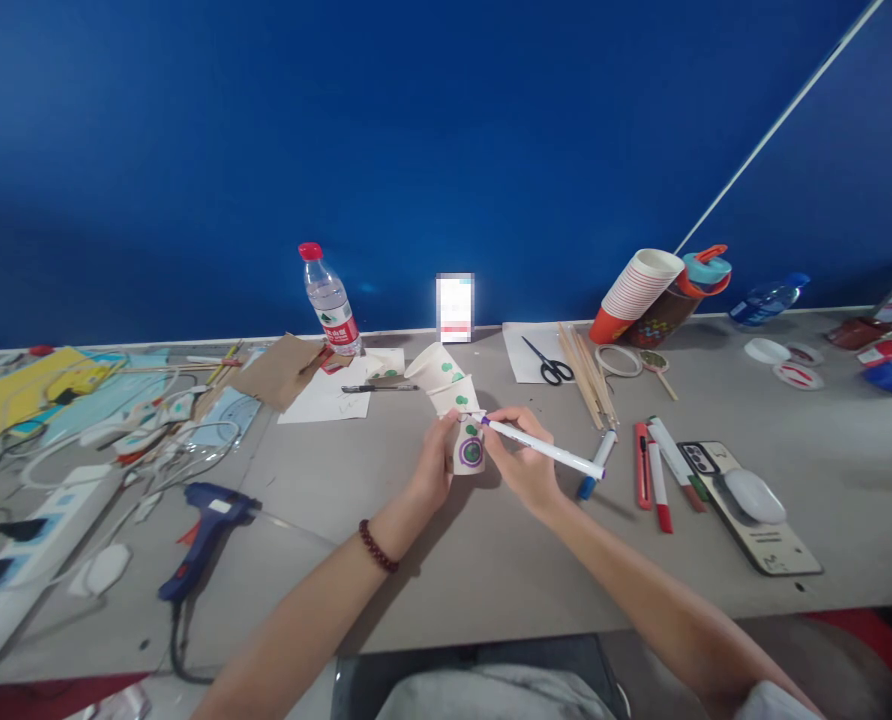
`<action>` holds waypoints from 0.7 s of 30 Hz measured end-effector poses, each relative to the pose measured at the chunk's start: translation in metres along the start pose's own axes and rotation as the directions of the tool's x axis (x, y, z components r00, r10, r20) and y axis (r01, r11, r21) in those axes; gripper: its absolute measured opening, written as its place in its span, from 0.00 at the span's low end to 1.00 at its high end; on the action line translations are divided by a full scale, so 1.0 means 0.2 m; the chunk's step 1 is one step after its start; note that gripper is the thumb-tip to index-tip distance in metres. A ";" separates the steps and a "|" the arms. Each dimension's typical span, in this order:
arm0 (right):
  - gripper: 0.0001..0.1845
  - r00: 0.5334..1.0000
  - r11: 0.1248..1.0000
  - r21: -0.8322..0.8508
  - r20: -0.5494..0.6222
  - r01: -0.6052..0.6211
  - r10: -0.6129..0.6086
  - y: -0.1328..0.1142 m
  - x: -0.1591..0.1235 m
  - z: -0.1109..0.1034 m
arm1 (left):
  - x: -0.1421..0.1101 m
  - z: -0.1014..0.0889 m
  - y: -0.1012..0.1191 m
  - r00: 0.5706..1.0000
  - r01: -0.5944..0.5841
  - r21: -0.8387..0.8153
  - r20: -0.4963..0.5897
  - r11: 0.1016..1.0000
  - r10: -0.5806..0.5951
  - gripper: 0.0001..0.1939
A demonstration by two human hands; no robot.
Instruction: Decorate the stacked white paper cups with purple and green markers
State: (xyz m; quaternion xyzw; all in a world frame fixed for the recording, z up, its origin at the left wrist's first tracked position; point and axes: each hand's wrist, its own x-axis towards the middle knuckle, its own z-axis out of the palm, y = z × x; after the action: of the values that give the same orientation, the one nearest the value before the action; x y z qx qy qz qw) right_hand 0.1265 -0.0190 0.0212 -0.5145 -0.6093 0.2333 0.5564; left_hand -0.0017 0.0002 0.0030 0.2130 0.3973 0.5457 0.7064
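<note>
Cups [457, 397], paper with green spots, in a bent row at table centre, in front of the blue wall. Left hand [438, 465] clamped on near end, from the left; dark bead bracelet [377, 547] on that wrist. Right hand [525, 460] closed round white marker [547, 448], purple tip at the near cup; can't tell if it touches. Near cup has a purple ring round a green disc, facing the camera.

Blue-capped marker [588, 486] lies just beside right hand. Further right: red cutter [643, 468], phone [742, 530] with white case [755, 497] on top. Behind: scissors [556, 372] partly on paper, sticks [585, 378], cup stack [637, 290] tilted against tumbler [660, 318]. Left side: bottle [331, 305] upright, black pen [378, 388] partly over a white sheet [318, 402], glue gun [210, 525] on its side, power strip [48, 550] with plugs in.
</note>
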 end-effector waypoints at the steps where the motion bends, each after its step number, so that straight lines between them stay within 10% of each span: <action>1: 0.03 1.000 1.000 -0.001 0.002 -0.001 0.001 0.00 0.00 0.00 | 0.00 0.00 0.00 1.000 -0.005 -0.003 0.002 1.000 0.005 0.18; 21: 0.02 1.000 1.000 0.021 0.023 0.002 -0.002 0.00 0.01 -0.01 | 0.00 0.00 0.00 1.000 0.008 0.010 0.013 1.000 -0.008 0.20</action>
State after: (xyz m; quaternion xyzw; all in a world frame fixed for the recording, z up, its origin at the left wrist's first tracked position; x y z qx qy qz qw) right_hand 0.1277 -0.0186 0.0228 -0.5052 -0.6138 0.2450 0.5550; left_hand -0.0022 -0.0001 0.0033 0.2185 0.3960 0.5394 0.7103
